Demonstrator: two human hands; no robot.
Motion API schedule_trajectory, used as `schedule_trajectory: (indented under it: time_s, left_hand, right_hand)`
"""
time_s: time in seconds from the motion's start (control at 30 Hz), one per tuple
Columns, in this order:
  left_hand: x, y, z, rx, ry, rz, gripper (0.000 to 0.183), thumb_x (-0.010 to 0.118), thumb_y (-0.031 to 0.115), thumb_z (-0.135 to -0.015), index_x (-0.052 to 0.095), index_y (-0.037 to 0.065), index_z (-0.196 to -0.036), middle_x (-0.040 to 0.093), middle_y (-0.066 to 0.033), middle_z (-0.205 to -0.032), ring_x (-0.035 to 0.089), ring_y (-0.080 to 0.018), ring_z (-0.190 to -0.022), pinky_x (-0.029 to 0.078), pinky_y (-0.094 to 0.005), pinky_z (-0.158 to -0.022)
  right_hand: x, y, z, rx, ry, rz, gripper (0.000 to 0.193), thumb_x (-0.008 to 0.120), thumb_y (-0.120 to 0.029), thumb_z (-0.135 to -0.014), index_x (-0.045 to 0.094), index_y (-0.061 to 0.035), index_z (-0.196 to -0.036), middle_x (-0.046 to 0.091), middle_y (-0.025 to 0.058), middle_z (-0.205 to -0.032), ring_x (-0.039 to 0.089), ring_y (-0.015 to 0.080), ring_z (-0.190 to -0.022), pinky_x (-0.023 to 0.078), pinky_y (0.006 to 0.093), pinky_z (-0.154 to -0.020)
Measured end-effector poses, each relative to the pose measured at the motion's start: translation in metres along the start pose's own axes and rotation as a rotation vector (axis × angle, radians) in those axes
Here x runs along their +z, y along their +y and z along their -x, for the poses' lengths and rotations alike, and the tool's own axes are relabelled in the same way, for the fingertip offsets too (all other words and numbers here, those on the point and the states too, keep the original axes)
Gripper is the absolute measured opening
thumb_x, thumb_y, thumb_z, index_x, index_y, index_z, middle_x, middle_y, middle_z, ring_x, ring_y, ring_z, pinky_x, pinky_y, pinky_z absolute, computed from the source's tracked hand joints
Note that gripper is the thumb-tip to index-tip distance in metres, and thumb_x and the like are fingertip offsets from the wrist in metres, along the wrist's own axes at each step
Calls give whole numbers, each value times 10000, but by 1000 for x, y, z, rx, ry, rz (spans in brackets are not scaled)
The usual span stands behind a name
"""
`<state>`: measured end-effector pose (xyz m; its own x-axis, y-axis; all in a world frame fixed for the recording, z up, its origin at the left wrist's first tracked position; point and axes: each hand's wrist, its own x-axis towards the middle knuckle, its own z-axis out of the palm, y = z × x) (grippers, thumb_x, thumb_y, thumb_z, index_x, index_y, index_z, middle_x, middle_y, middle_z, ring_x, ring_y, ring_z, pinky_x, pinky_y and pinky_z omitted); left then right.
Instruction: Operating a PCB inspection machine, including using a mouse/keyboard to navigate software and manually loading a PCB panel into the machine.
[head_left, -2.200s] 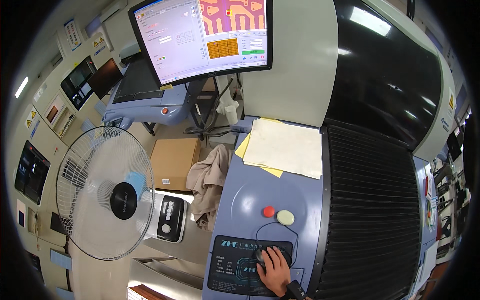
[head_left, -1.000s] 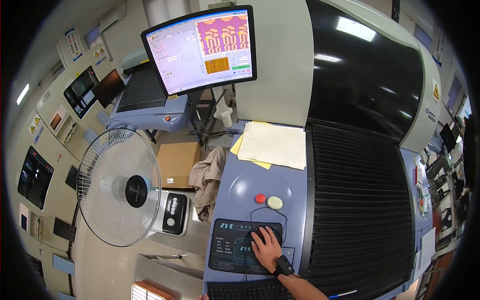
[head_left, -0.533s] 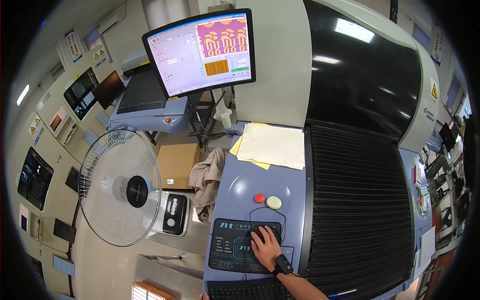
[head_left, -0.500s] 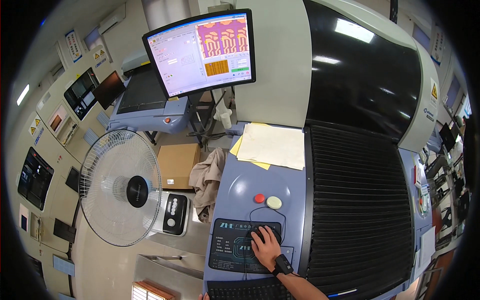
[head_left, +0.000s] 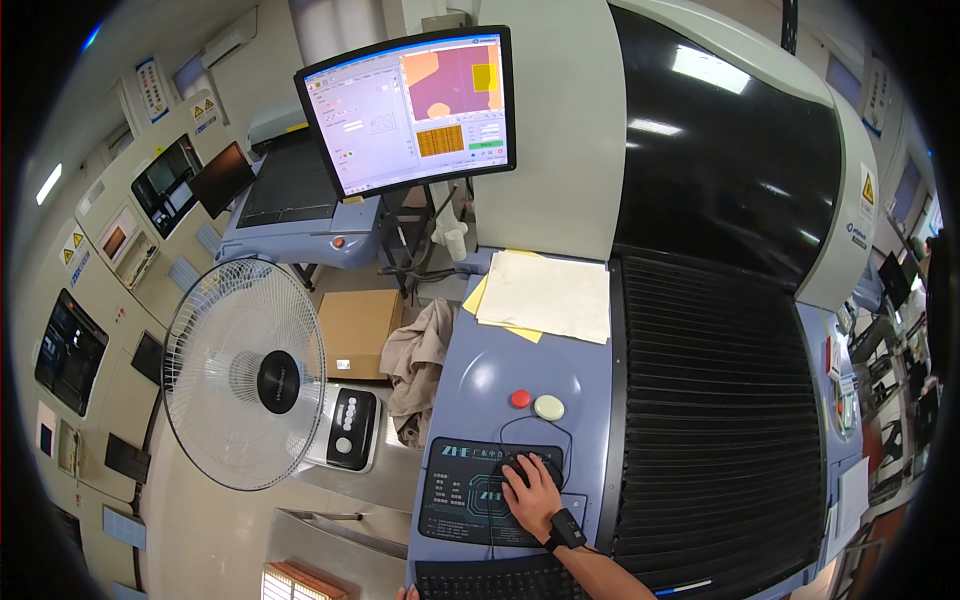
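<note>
My right hand (head_left: 535,500) rests over a dark computer mouse (head_left: 512,464), fingers curved across it and mostly covering it. The mouse sits on a black printed mouse pad (head_left: 455,510), and its thin cable loops toward the far side. A black wristband device is strapped on my right wrist. Only a sliver of my left hand (head_left: 408,593) shows at the lower edge, beside a black keyboard (head_left: 490,582); its fingers are hidden. Beyond, a monitor (head_left: 350,130) displays a software window with a magnified purple and orange picture and a yellow square.
Past the pad are a red button (head_left: 520,399) and a pale green button (head_left: 548,407). White and yellow sheets (head_left: 545,295) lie farther back. Black ribbed bellows (head_left: 715,420) cover the machine on the right. Leftward stand a fan (head_left: 245,375), a cardboard box (head_left: 358,330) and crumpled cloth (head_left: 418,360).
The monitor's picture has switched from several repeated patterns to a much closer view with large shapes. The whole view has shifted slightly. My right hand stays on the mouse.
</note>
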<state>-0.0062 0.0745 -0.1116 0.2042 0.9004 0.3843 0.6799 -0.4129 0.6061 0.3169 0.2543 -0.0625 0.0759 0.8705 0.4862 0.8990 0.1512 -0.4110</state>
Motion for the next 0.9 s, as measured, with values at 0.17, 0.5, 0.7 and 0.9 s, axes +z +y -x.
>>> schedule_trajectory:
  time_s: [0.17, 0.5, 0.7, 0.9]
  left_hand:
    - [0, 7, -6, -46, 10, -27, 647, 262, 386, -1049, 493, -150, -1327, 519, -331, -1339, 460, -535, -1230, 364, -607, -1029]
    - [-4, 13, -14, -23, 5, -57, 632, 254, 370, -1056, 489, -153, -1323, 520, -321, -1347, 464, -528, -1234, 366, -600, -1032]
    - [-4, 10, -15, 78, 12, -106, 587, 257, 336, -1062, 468, -144, -1326, 520, -335, -1331, 473, -535, -1222, 382, -613, -1007]
    - [-5, 14, -19, 88, 11, -99, 511, 242, 285, -1068, 415, -98, -1358, 515, -360, -1313, 504, -551, -1178, 407, -644, -953]
  right_hand:
    - [0, 1, 0, 2, -15, -7, 344, 712, -147, -844, 652, -89, -1178, 573, 185, -1255, 530, 402, -1219, 500, 464, -988]
    - [0, 2, 3, -1, -24, -6, 353, 708, -165, -859, 647, -97, -1200, 567, 187, -1270, 519, 406, -1237, 499, 466, -986]
    - [2, 3, 3, 3, -35, -5, 353, 706, -172, -862, 645, -103, -1203, 562, 187, -1275, 515, 407, -1241, 499, 469, -987]
    - [1, 2, 2, 1, -24, -2, 353, 706, -177, -865, 643, -102, -1203, 561, 190, -1274, 515, 408, -1239, 499, 469, -987]
